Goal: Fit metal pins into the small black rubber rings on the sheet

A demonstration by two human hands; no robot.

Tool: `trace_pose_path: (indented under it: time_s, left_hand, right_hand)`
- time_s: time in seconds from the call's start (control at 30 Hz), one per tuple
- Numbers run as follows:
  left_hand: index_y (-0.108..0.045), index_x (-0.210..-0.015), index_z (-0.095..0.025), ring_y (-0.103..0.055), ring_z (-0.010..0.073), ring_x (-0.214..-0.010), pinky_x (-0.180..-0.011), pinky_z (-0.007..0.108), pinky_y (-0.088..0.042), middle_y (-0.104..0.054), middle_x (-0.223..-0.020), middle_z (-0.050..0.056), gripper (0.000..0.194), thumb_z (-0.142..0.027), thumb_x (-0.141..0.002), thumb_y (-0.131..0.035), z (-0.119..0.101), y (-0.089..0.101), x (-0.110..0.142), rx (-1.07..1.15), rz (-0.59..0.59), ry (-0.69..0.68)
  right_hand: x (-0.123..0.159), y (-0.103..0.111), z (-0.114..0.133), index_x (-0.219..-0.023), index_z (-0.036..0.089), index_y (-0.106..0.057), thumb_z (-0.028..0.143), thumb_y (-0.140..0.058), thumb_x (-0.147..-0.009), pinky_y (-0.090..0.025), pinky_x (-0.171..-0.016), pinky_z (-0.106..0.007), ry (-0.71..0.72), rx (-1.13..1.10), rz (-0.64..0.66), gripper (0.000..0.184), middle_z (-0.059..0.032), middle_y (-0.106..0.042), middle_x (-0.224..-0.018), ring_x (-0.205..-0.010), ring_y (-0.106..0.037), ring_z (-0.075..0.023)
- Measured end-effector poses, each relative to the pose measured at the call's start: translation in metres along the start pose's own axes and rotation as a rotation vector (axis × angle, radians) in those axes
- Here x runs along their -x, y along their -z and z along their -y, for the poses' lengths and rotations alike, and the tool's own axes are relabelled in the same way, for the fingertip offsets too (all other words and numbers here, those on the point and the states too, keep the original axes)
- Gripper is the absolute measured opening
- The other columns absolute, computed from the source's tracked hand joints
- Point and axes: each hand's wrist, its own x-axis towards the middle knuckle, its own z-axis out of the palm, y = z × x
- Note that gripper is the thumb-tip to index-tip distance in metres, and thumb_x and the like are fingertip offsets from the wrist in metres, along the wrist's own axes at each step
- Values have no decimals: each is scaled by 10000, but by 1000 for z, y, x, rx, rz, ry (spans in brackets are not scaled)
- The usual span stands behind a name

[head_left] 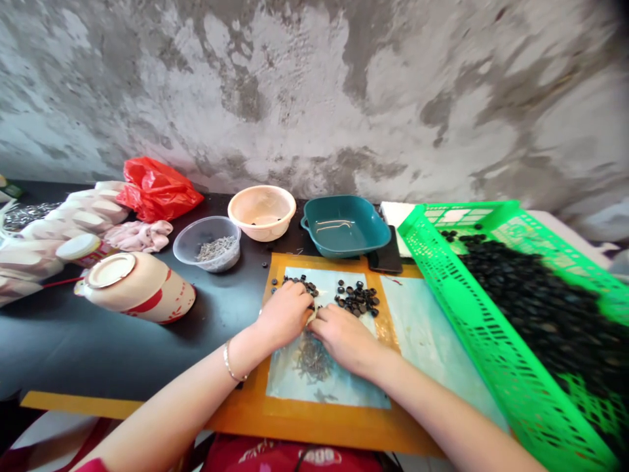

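Note:
Both hands meet over a pale blue sheet laid on an orange-edged board. My left hand is curled, fingertips pinched against those of my right hand, also curled; what they pinch is too small to make out. Small black ring-shaped parts lie scattered just beyond the fingers. A heap of thin grey metal pins lies on the sheet under my wrists. A thin bracelet circles my left wrist.
A green plastic crate of black parts slants along the right. At the back stand a teal dish, a beige bowl and a clear bowl of pins. A tipped cream-and-red jar, red bag and a black phone lie nearby.

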Motion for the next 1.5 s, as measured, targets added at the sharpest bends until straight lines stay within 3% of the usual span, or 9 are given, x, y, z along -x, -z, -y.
trace_pose_path:
  time_s: [0.27,0.5,0.8,1.0,1.13,1.33,1.5]
  left_hand:
    - [-646,-1025,-172,-537,230,-930,-870,371,-444,-618,-962,73,179,-185,-856,-590,10,12,18,64,-3,-3]
    - [-627,-984,-162,-533,234,-940,-873,364,-447,-610,-959,69,196,-214,-804,-684,17,17,36,61,6,-12]
    - [-660,-913,-141,-542,241,-902,-857,379,-462,-622,-896,84,84,-161,-854,-605,15,12,33,-18,16,-10]
    - [-654,-932,-148,-559,239,-939,-882,374,-454,-651,-940,79,101,-149,-833,-632,15,17,35,68,-15,1]
    - [-644,-931,-158,-574,228,-949,-888,363,-451,-676,-955,66,103,-132,-834,-621,18,19,38,143,-53,24]
    - [-656,-949,-170,-605,234,-936,-875,373,-472,-707,-954,62,124,-137,-837,-614,19,14,39,196,-24,47]
    - [-667,-976,-159,-618,234,-954,-890,381,-482,-712,-974,76,162,-116,-837,-596,17,11,38,245,-65,71]
  right_hand:
    - [-8,4,-2,-898,188,-647,188,-514,-951,-404,-727,-313,125,56,62,144,-43,-619,-870,-827,-525,-201]
    - [-9,5,-4,-882,170,-624,136,-519,-930,-402,-699,-304,119,38,88,121,-48,-606,-841,-807,-519,-194]
    - [-8,9,-3,-918,172,-615,128,-499,-929,-406,-710,-298,120,-11,123,124,-48,-605,-872,-818,-519,-188]
    - [-13,11,1,-910,173,-609,96,-485,-921,-410,-710,-285,151,-21,128,146,-44,-616,-874,-800,-532,-181]
    - [-15,9,3,-856,174,-615,173,-505,-939,-415,-698,-288,159,-21,134,138,-39,-622,-831,-772,-545,-183]
    - [-18,8,9,-864,138,-633,111,-467,-926,-444,-716,-311,154,-6,168,180,-72,-650,-818,-759,-575,-203]
    - [-18,12,11,-875,115,-637,124,-488,-913,-461,-728,-324,137,-53,191,154,-99,-659,-818,-754,-595,-212]
